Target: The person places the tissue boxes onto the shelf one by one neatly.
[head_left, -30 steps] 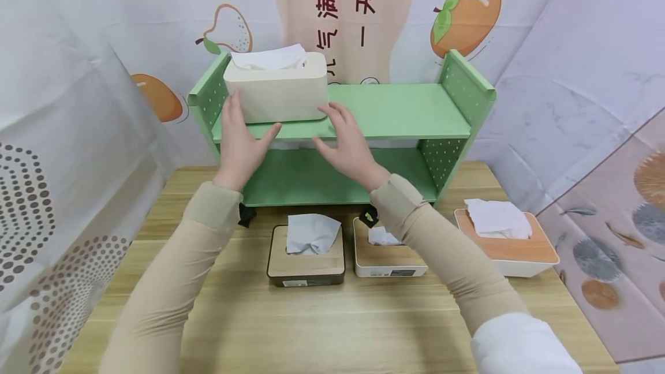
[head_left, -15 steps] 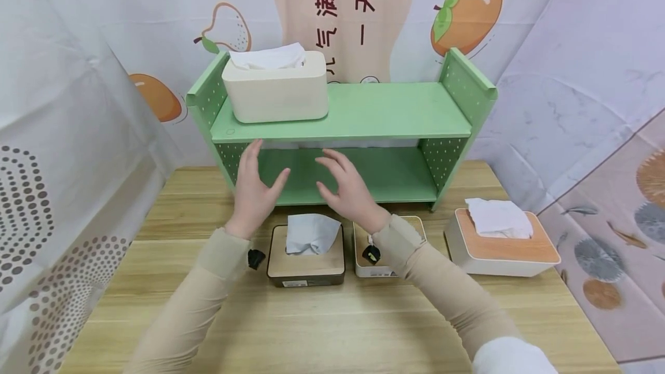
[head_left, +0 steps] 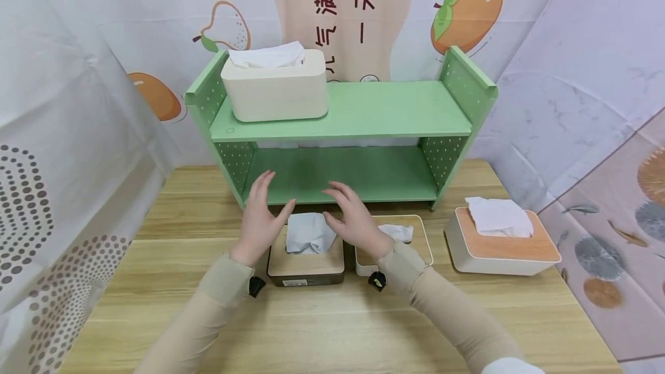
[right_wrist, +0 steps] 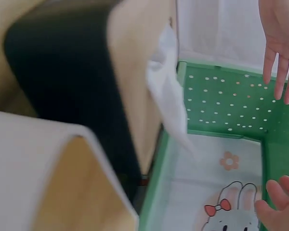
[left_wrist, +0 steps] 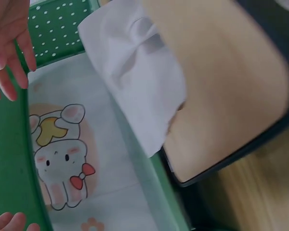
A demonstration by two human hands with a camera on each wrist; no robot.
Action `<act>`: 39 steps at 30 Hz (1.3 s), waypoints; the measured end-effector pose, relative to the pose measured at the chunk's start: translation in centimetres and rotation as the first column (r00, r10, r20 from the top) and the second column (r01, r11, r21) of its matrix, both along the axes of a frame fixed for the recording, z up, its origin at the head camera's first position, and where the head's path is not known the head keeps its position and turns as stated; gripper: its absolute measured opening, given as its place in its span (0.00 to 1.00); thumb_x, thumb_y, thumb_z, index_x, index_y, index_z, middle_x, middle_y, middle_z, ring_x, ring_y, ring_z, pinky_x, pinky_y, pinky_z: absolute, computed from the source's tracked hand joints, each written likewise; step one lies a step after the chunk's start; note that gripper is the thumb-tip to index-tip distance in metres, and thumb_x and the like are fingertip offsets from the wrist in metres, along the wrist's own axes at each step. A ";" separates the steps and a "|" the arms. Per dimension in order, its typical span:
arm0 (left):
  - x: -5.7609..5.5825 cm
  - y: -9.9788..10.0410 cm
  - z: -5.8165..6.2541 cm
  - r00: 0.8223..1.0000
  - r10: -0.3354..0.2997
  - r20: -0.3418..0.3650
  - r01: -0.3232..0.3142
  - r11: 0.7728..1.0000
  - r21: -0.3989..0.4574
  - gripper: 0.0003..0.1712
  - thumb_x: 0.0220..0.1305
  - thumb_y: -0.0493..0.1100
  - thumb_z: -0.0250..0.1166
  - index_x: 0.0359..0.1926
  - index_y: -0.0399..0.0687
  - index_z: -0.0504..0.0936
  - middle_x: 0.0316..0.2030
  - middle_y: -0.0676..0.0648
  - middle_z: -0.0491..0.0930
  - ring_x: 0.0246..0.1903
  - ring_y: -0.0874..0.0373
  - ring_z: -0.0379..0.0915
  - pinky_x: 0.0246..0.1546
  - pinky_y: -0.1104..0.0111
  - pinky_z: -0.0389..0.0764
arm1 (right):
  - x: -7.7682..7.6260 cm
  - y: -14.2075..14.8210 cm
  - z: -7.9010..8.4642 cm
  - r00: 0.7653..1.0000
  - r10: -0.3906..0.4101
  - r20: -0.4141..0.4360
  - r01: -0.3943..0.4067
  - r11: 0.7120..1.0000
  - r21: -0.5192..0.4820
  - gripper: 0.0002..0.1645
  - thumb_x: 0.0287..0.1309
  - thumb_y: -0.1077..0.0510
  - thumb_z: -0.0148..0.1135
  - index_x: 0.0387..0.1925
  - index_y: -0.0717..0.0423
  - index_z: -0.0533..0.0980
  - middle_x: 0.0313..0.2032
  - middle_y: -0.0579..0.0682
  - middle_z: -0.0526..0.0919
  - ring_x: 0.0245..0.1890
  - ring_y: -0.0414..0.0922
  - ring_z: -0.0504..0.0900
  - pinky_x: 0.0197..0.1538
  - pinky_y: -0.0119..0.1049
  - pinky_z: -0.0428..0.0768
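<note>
A black tissue box (head_left: 312, 267) with a light wooden lid stands on the table in front of the green shelf, a white tissue (head_left: 312, 235) rising from its slot. My left hand (head_left: 257, 227) is held over its left side, fingers spread and lightly bent. Over its right side, beside the tissue, is my right hand (head_left: 358, 221), with thumb and fingers apart. Nothing is in either hand. In both wrist views the box lid (left_wrist: 231, 91) looms close, and the hands' fingers show at the frame edges. A cream tissue box (head_left: 280, 94) sits on the upper shelf's left end.
The green two-tier shelf (head_left: 400, 108) has raised perforated side panels. Right of the black box stands a white tissue box (head_left: 421, 244) with a wooden lid, partly hidden by my right hand and sleeve. Another white box (head_left: 499, 261) with an orange-brown lid stands farther right.
Both hands have come down and back from the cream box on the upper shelf to above the black tissue box. The cream box has stayed on the shelf.
</note>
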State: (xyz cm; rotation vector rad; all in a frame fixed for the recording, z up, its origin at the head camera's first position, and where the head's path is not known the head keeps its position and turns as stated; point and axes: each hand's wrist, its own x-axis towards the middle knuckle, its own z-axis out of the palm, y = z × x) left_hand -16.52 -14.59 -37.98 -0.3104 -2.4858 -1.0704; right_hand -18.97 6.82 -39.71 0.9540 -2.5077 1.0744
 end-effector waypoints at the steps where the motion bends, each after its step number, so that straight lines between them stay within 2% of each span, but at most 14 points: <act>1: 0.2 0.0 -0.1 1.000 -0.002 0.007 0.002 1.000 -0.006 0.40 0.62 0.44 0.64 0.68 0.33 0.56 0.68 0.34 0.55 0.67 0.38 0.54 0.63 0.44 0.61 | 0.2 0.1 -0.2 1.000 -0.002 0.012 0.002 1.000 0.007 0.25 0.59 0.62 0.61 0.57 0.63 0.71 0.63 0.63 0.66 0.62 0.58 0.68 0.53 0.47 0.76; 4: 0.6 -0.2 -0.6 0.999 -0.005 0.033 0.006 1.000 -0.011 0.39 0.62 0.45 0.64 0.68 0.33 0.57 0.68 0.34 0.55 0.66 0.38 0.54 0.62 0.44 0.61 | 0.6 0.2 -0.9 0.999 -0.008 0.040 0.007 1.000 0.026 0.24 0.58 0.62 0.61 0.57 0.62 0.71 0.63 0.63 0.66 0.61 0.58 0.69 0.48 0.46 0.76; 8: 1.0 -0.5 -1.6 0.996 -0.011 0.085 0.014 0.999 -0.033 0.40 0.62 0.46 0.65 0.68 0.34 0.57 0.68 0.33 0.54 0.65 0.37 0.56 0.61 0.44 0.63 | 1.2 0.5 -1.5 0.994 -0.018 0.112 0.011 0.998 0.061 0.25 0.59 0.60 0.62 0.58 0.60 0.70 0.64 0.64 0.64 0.60 0.59 0.70 0.53 0.50 0.75; 14: 1.7 -1.5 -2.8 0.982 -0.024 0.186 0.045 0.993 -0.111 0.44 0.60 0.49 0.66 0.69 0.35 0.55 0.69 0.30 0.50 0.64 0.32 0.57 0.58 0.42 0.66 | 1.7 1.1 -1.9 0.955 -0.068 0.290 0.027 0.989 0.143 0.37 0.57 0.50 0.65 0.65 0.56 0.65 0.69 0.66 0.53 0.65 0.61 0.64 0.58 0.54 0.72; 18: 2.1 -2.2 -3.5 0.968 -0.045 0.247 0.078 0.989 -0.125 0.47 0.59 0.50 0.67 0.71 0.37 0.54 0.69 0.29 0.45 0.64 0.31 0.54 0.57 0.40 0.66 | 2.0 1.4 -2.1 0.941 -0.112 0.321 0.038 0.972 0.231 0.44 0.53 0.43 0.67 0.68 0.53 0.62 0.71 0.68 0.48 0.70 0.64 0.51 0.67 0.61 0.55; 20: 2.3 -2.5 -3.9 0.960 -0.050 0.275 0.086 0.989 -0.123 0.48 0.58 0.51 0.68 0.71 0.39 0.53 0.70 0.29 0.43 0.65 0.29 0.53 0.56 0.40 0.66 | 2.1 1.5 -2.2 0.938 -0.130 0.321 0.038 0.960 0.278 0.47 0.51 0.40 0.68 0.69 0.51 0.61 0.71 0.69 0.48 0.71 0.65 0.45 0.68 0.65 0.44; 22: 2.6 -2.7 -4.3 0.952 -0.054 0.303 0.095 0.988 -0.122 0.49 0.57 0.52 0.69 0.72 0.41 0.53 0.70 0.28 0.39 0.65 0.28 0.49 0.56 0.38 0.65 | 2.2 1.5 -2.4 0.937 -0.147 0.318 0.038 0.944 0.327 0.50 0.48 0.38 0.68 0.70 0.49 0.60 0.71 0.69 0.47 0.71 0.66 0.44 0.66 0.68 0.40; 26: 3.1 -2.9 -5.3 0.925 -0.065 0.375 0.118 0.986 -0.120 0.54 0.52 0.54 0.72 0.73 0.46 0.52 0.71 0.29 0.28 0.68 0.26 0.34 0.56 0.34 0.60 | 2.5 1.6 -2.9 0.928 -0.181 0.324 0.045 0.921 0.386 0.55 0.44 0.33 0.69 0.71 0.45 0.58 0.71 0.70 0.46 0.71 0.67 0.42 0.64 0.69 0.37; 29: 3.4 -3.1 -6.0 0.897 -0.077 0.435 0.139 0.984 -0.113 0.57 0.49 0.56 0.73 0.74 0.48 0.51 0.70 0.29 0.22 0.68 0.27 0.25 0.56 0.31 0.56 | 2.8 1.7 -3.2 0.927 -0.190 0.323 0.047 0.914 0.403 0.57 0.42 0.31 0.69 0.71 0.45 0.58 0.70 0.72 0.47 0.71 0.67 0.43 0.64 0.69 0.35; 34: 3.8 -3.2 -6.9 0.847 -0.090 0.523 0.157 0.984 -0.086 0.59 0.48 0.59 0.72 0.74 0.50 0.49 0.70 0.30 0.21 0.68 0.26 0.24 0.57 0.29 0.52 | 3.3 1.6 -4.0 0.925 -0.189 0.329 0.024 0.895 0.446 0.59 0.41 0.27 0.66 0.72 0.44 0.56 0.69 0.70 0.53 0.71 0.67 0.44 0.63 0.70 0.34; 39: 4.1 -3.0 -7.6 0.809 -0.085 0.582 0.163 0.983 -0.083 0.60 0.49 0.60 0.72 0.74 0.49 0.48 0.70 0.26 0.25 0.68 0.25 0.27 0.57 0.30 0.52 | 3.7 1.3 -5.0 0.941 -0.174 0.290 0.014 0.877 0.479 0.58 0.41 0.25 0.64 0.71 0.43 0.57 0.67 0.66 0.62 0.71 0.65 0.46 0.64 0.69 0.37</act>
